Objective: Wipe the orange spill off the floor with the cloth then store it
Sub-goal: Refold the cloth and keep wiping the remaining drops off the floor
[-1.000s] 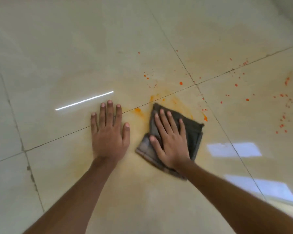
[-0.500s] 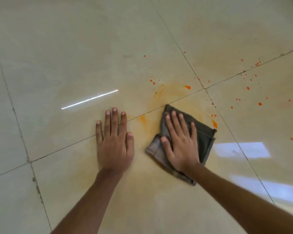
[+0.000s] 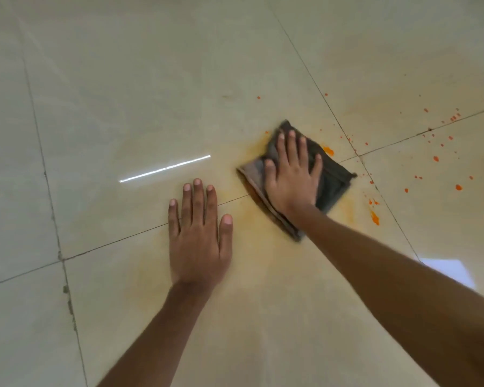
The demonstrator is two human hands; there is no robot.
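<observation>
Right hand [image 3: 291,177], fingers spread flat, presses the folded grey cloth [image 3: 333,180] onto the orange spill [image 3: 328,150] on the tiled floor [image 3: 123,79]; left hand [image 3: 199,236] splayed flat beside it; the cloth looks soft, light and limp, best pinched at a free corner.

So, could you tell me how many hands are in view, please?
2: the left hand lies flat on the floor, and the right hand presses the cloth. None hidden.

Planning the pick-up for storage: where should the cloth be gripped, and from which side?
Probably the near-left folded edge of the cloth, coming from the left: the layers stack there and lie bare beside the right hand, which presses the middle flat on the floor.
</observation>
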